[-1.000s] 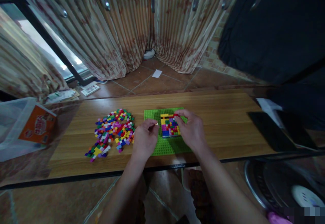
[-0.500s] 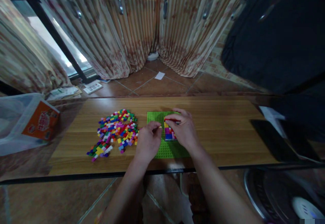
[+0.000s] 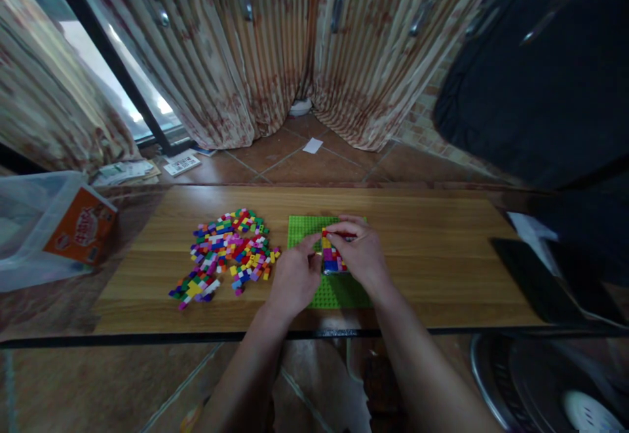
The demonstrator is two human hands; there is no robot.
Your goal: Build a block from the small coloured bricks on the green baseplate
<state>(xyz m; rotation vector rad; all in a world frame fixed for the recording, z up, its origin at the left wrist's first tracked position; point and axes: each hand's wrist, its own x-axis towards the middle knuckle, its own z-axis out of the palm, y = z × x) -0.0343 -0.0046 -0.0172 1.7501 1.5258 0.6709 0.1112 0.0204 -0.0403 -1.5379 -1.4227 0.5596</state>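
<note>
A green baseplate lies on the wooden table. On it stands a flat multicoloured brick build. My right hand covers the build's right side, and its fingertips pinch a red brick at the build's far edge. My left hand rests on the baseplate's left part. Its thumb and forefinger are pinched together against the build's left edge, apparently around a small white brick that barely shows. A heap of loose coloured bricks lies just left of my left hand.
A clear plastic bag with an orange box sits at the table's left end. A dark flat device and white paper lie at the right end. Curtains hang behind, with papers on the tiled floor. A round fan stands at the lower right.
My left hand has moved right until its pinched fingers meet the build's left edge. My right hand has shifted left and down over the build, still on the red brick.
</note>
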